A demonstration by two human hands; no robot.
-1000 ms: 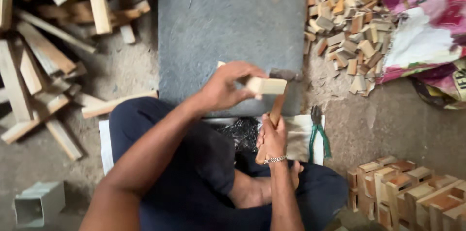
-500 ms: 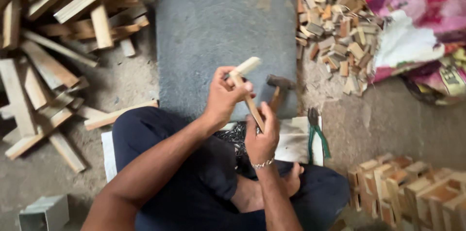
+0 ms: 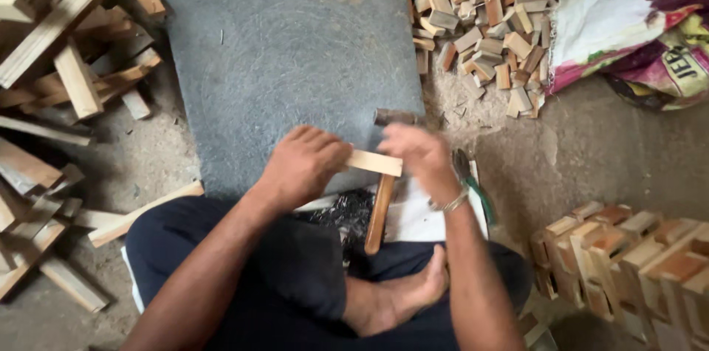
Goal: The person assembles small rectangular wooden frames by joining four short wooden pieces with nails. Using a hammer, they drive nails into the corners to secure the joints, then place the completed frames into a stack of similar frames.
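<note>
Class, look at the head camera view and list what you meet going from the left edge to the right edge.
Pile of long wooden offcuts → grey stone slab → left hand → small wooden strip → right hand → heap of small wood blocks → pink patterned sack.

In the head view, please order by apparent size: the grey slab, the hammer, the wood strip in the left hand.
1. Grey slab
2. Hammer, partly hidden by the right hand
3. Wood strip, partly inside the left hand

I see soft, even daylight with no glare and only faint shadows. My right hand (image 3: 419,153) smears with motion blur.
</note>
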